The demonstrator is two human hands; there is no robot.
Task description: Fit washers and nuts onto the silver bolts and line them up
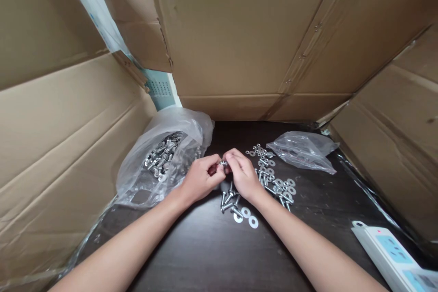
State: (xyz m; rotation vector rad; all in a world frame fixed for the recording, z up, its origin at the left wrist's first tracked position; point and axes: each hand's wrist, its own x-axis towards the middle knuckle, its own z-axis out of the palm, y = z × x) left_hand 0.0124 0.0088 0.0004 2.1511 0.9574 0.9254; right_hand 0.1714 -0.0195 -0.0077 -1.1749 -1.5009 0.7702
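Note:
My left hand (204, 174) and my right hand (243, 174) meet above the table, fingertips pinched from both sides around a small metal bolt (223, 163). Most of the bolt is hidden by the fingers; I cannot make out whether a nut or washer is on it. Just below the hands lie several loose bolts (230, 198) and a few flat washers (253, 222). Beside my right hand spreads a scatter of more bolts (263, 177), washers (290, 182) and small nuts (259, 147).
Left of my hands, an open clear plastic bag (132, 182) holds many bolts (166, 153). A second, flattened plastic bag (301, 148) lies at the back right. A white power strip (386, 246) sits at the front right. Cardboard walls (239, 32) enclose the dark table (191, 255).

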